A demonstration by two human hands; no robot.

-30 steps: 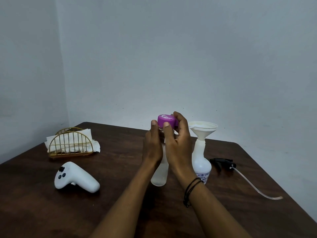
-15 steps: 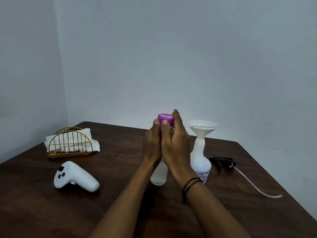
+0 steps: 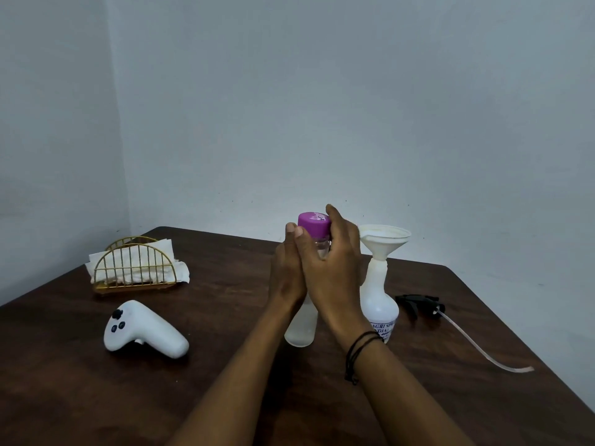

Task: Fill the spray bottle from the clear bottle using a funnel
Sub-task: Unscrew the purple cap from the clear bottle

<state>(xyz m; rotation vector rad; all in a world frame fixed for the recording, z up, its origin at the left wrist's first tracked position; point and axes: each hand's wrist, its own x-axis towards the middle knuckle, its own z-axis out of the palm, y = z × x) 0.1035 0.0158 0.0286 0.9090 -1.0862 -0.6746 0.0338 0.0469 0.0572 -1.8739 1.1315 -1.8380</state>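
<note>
The clear bottle (image 3: 300, 329) stands upright on the dark wooden table (image 3: 225, 365), mid-frame. My left hand (image 3: 286, 275) wraps its upper body. My right hand (image 3: 335, 268) has its fingers around the purple cap (image 3: 313, 224) on the bottle's neck. Just to the right stands the white spray bottle (image 3: 379, 300) with a white funnel (image 3: 385, 241) seated in its open neck. Its black trigger head (image 3: 418, 303) with a long dip tube (image 3: 483, 349) lies on the table further right.
A white handheld controller (image 3: 145, 331) lies at front left. Behind it a gold wire holder (image 3: 135, 268) with white napkins stands near the back left corner. Walls close the table at the back and left; its right edge runs diagonally.
My right hand has turned around the purple cap, fingers shifting over it. The bottle and my left hand have stayed in place.
</note>
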